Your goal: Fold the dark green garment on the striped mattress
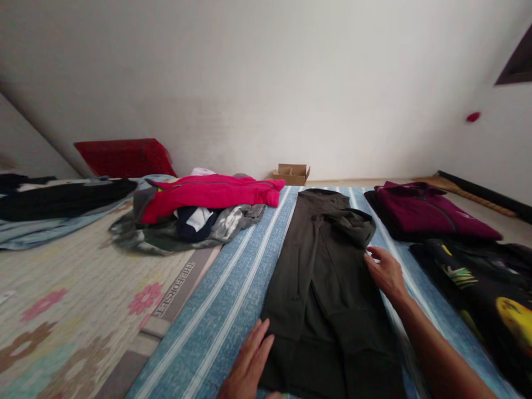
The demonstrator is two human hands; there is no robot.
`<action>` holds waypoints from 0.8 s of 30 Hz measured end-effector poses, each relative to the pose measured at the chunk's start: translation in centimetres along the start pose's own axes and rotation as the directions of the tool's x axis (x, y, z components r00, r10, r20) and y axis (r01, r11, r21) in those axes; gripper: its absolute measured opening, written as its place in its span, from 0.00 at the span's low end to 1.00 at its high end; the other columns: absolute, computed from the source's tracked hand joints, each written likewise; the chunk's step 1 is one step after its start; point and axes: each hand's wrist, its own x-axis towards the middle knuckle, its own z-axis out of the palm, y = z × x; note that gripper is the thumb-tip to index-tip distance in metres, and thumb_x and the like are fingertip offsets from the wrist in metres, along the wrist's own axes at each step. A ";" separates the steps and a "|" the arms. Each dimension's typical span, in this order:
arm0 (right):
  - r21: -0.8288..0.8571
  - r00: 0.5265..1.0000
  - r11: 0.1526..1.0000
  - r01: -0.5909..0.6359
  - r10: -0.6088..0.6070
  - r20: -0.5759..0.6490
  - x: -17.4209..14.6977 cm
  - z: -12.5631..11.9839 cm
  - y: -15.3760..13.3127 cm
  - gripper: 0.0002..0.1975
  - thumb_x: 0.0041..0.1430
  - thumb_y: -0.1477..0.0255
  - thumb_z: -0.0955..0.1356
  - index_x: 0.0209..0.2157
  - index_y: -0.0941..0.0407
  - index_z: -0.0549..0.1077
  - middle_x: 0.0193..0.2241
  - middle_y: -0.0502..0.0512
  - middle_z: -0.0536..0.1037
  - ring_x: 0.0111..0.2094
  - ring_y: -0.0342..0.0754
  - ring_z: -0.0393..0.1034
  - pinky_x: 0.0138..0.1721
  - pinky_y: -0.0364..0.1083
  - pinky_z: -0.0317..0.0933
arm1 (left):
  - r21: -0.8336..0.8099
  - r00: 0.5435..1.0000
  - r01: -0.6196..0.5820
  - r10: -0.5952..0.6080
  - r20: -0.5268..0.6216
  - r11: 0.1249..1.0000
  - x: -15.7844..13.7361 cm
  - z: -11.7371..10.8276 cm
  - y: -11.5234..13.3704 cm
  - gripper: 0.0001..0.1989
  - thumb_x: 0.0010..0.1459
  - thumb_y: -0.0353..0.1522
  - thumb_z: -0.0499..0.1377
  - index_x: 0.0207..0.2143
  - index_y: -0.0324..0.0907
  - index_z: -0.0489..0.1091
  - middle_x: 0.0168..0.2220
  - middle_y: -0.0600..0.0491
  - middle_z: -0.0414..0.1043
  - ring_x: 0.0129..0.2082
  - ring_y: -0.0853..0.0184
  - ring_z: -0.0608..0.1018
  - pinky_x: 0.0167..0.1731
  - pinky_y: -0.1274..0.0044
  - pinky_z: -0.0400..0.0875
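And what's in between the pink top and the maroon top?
The head view shows a dark garment between them, lying on the blue striped cloth; strips of that cloth show on either side.

A blue cloth with white stripes [220,293] carries a dark garment [282,277], spread lengthwise along it. Left of the cloth runs a pale floral mat [100,271] (its grey border is lettered THE FORSET). A clothes heap, with a camouflage garment [145,241] at the bottom and a bright pink one [224,191] on top, straddles mat and cloth. Toward the right lie a folded maroon garment [424,208] on black fabric [371,206] and, nearer, black clothing with yellow prints [477,293].
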 end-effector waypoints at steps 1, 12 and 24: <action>-0.022 0.999 0.999 0.036 -0.036 -0.001 -0.6 -0.3 -0.3 0.24 0.50 0.58 0.60 0.40 0.60 0.75 0.37 0.62 0.75 0.38 0.55 0.69 0.42 0.53 0.60 | -0.016 0.999 0.040 -0.040 -0.015 0.999 -0.2 0.1 0.3 0.39 0.50 0.31 0.59 0.63 0.49 0.48 0.59 0.49 0.61 0.55 0.58 0.68 0.53 0.72 0.67; 0.216 0.930 0.969 0.117 -0.184 0.320 -7.1 -2.0 -6.9 0.16 0.55 0.61 0.63 0.37 0.55 0.74 0.26 0.53 0.76 0.25 0.48 0.69 0.27 0.44 0.58 | -0.087 0.988 0.151 -0.151 0.011 0.985 -1.1 0.9 0.9 0.37 0.52 0.27 0.55 0.63 0.44 0.44 0.60 0.46 0.58 0.58 0.61 0.65 0.54 0.70 0.65; 0.108 0.439 0.715 0.691 -0.534 0.722 -14.8 -1.4 -13.0 0.18 0.54 0.82 0.60 0.45 0.55 0.71 0.28 0.56 0.76 0.28 0.48 0.70 0.27 0.43 0.52 | -0.138 0.985 0.160 -0.167 -0.036 0.977 -1.4 0.7 0.9 0.29 0.58 0.30 0.53 0.61 0.43 0.49 0.58 0.46 0.62 0.57 0.61 0.67 0.54 0.69 0.66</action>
